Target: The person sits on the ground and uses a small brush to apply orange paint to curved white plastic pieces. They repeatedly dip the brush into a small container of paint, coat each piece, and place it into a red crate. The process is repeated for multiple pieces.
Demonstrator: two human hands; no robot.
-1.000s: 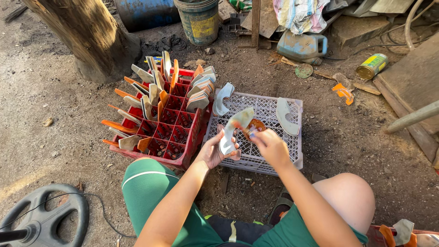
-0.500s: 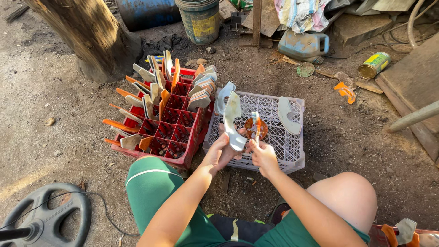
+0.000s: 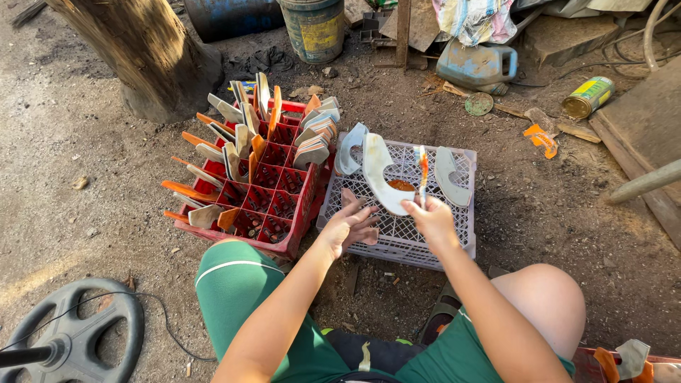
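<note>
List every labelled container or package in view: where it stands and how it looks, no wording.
Tin can: lying on its side on the dirt at upper right, cylinder with green and yellow label.
Bucket: upright at top centre, dirty grey-green with a yellow label patch.
Jerrycan: right of the bucket, blue-grey, boxy, with a handle; no label shows.

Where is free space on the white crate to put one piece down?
On the white crate, the front right mesh, below the curved piece at the right edge, is bare. The back is crowded with pieces. The red crate has open cells only along its near side.
</note>
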